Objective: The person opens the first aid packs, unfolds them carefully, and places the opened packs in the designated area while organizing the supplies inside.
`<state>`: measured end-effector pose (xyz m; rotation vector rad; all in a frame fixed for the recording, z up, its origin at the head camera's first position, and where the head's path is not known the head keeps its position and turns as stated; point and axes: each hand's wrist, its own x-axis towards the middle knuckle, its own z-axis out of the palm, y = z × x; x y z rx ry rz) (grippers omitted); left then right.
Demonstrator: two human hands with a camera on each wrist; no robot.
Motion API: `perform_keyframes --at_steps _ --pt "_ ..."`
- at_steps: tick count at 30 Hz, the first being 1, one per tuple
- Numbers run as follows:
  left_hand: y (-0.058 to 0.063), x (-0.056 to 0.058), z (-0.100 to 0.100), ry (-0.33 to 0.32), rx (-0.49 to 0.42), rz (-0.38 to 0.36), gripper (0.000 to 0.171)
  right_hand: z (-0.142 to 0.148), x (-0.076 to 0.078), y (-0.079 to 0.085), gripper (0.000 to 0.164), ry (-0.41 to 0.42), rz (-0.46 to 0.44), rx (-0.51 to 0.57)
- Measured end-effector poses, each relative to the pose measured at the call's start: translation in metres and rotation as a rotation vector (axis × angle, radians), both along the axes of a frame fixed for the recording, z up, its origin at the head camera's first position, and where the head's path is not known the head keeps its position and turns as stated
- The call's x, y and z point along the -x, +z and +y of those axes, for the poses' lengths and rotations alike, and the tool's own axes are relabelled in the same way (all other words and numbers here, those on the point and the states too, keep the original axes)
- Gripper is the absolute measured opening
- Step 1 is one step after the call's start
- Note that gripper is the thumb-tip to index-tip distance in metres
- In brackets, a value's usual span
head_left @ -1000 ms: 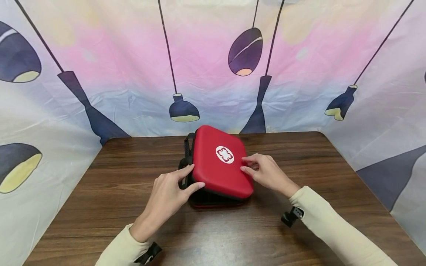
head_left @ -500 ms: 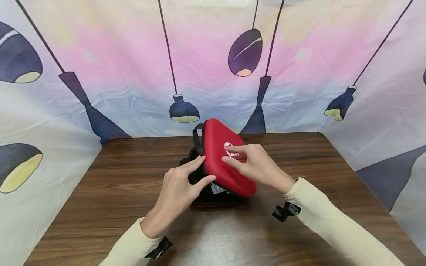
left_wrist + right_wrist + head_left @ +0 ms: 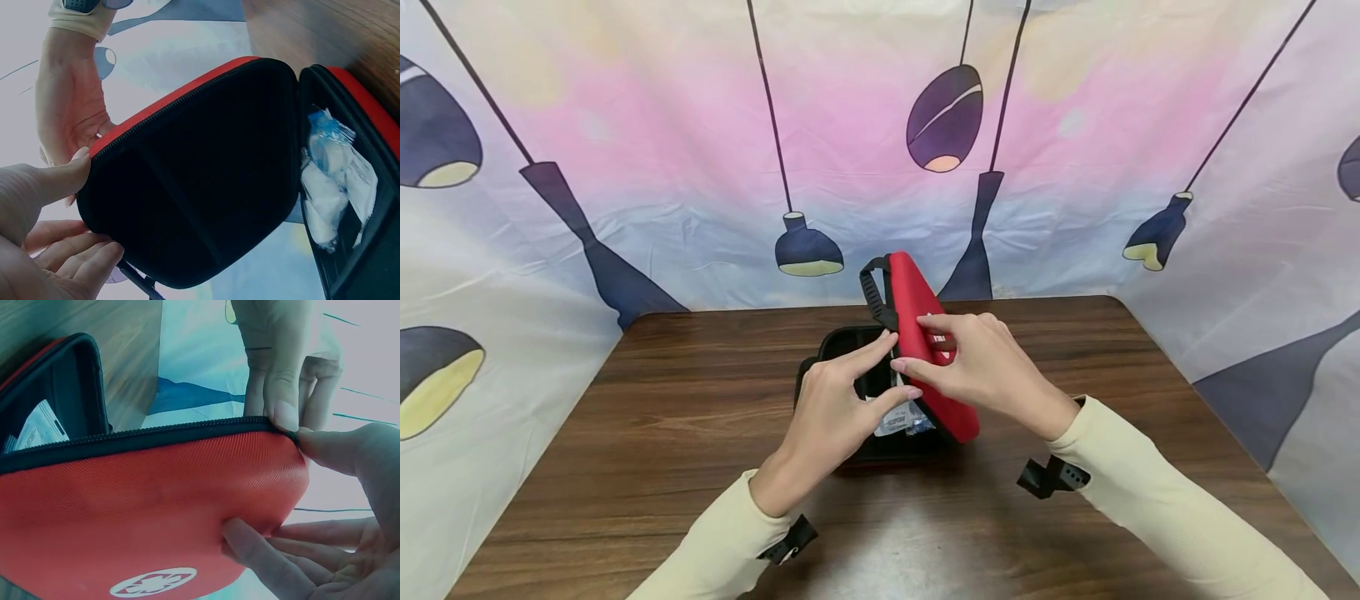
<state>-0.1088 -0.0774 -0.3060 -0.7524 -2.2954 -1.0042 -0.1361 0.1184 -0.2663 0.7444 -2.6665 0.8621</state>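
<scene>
— Up it goes! The lid (image 3: pixel 144 509) stands far steeper than a second ago, leaning to the person's right.

— And the red case (image 3: pixel 887 454)?

— Base down on the wooden table (image 3: pixel 700 400), right in front of the person. Black inside, and white and blue packets (image 3: pixel 337 178) are showing now.

— The hands?

— The left hand (image 3: pixel 830 406) makes a wide C, the lid's corner held between thumb and fingertips. The right hand (image 3: pixel 992 365) has come over from the lid's right edge; it's pinching the rim close by, thumb at the zipper (image 3: pixel 187 429), fingers on the red face.

— Black handle (image 3: pixel 871 293) sticking up, white emblem (image 3: pixel 153 584) on that smooth, rounded top!
</scene>
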Motion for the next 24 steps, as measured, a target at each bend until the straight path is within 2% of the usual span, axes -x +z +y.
perform_keyframes --at_steps 5,10,17,21,24 --pt "0.002 0.001 0.004 0.000 0.005 -0.029 0.064 0.000 -0.003 0.004 0.063 -0.032 -0.002 -0.037" --pt "0.003 0.001 0.006 -0.015 0.013 -0.037 0.065 0.002 -0.005 0.006 0.058 -0.038 -0.019 -0.010" --pt "0.006 0.003 0.002 -0.069 0.021 -0.025 0.067 0.010 -0.009 0.006 0.051 -0.050 -0.038 0.036" --pt "0.005 0.003 -0.009 -0.037 0.021 -0.026 0.059 0.019 -0.011 0.006 0.050 -0.060 -0.074 0.081" --pt "0.003 0.000 -0.020 -0.005 0.031 -0.076 0.049 0.027 -0.013 0.005 0.050 -0.077 -0.095 0.111"
